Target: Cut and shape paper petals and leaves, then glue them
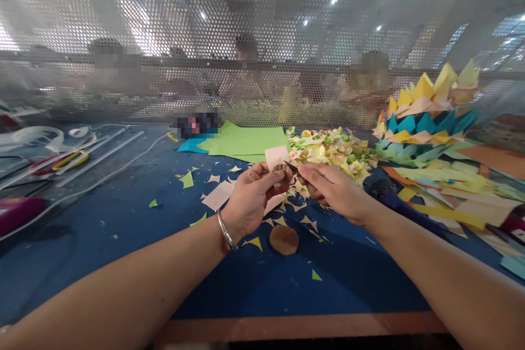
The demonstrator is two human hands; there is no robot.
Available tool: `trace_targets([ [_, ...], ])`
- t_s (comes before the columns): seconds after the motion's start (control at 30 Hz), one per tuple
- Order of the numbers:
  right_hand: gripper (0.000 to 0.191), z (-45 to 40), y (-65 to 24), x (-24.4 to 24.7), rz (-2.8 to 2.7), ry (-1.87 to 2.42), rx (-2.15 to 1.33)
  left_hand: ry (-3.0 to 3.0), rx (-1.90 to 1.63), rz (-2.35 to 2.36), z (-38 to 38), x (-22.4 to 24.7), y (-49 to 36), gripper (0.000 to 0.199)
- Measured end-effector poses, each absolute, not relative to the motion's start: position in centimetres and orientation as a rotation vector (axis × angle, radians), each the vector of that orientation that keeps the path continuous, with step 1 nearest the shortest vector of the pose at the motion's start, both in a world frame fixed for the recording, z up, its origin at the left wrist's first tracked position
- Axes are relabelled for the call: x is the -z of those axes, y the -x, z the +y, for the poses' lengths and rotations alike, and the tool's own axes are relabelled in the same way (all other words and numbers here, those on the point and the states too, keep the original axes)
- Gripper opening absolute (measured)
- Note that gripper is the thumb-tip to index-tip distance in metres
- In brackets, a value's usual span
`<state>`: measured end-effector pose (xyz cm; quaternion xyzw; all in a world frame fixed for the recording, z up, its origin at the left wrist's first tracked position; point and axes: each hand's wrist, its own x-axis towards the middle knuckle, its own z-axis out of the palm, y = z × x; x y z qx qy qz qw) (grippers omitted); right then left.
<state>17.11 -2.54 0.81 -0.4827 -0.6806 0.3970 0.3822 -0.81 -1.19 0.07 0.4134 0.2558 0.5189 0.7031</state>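
My left hand (255,191), with a silver bangle at the wrist, pinches a pale pink paper strip (275,156) together with a small brown disc. My right hand (328,183) is closed around a dark, pointed tool (291,166), seemingly scissors, whose tip meets the paper by the left fingers. Its handle is hidden in the fingers. Below the hands, a round brown cardboard piece (284,239) lies flat on the blue table (123,262). Pink, green and yellow scraps lie around it.
Green sheets (246,139) and a heap of small paper pieces (332,150) lie beyond the hands. Stacked pointed paper rings (430,115) stand at right, near loose strips. Yellow-handled scissors (71,160) and a white cable are at left. A perforated screen (262,27) rises behind.
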Motion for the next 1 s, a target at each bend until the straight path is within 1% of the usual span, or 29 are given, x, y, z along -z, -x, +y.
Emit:
trace_targets([
  [0.2, 0.051, -2.44, -17.47, -0.85, -1.822, 1.245, -0.926, -0.945, -1.216, 0.659, -0.8, 0.08, 0.8, 0.008],
  [0.4, 0.051, -2.26, -17.62, -0.92, -1.867, 1.224, -0.879, -1.001, -1.25, 0.667, -0.72, -0.04, 0.9, 0.007],
  [1.0, 0.052, -2.52, -17.62, -1.47, -1.932, 1.273, -0.775, -1.055, -1.173, 0.663, -0.51, 0.32, 0.97, 0.008],
])
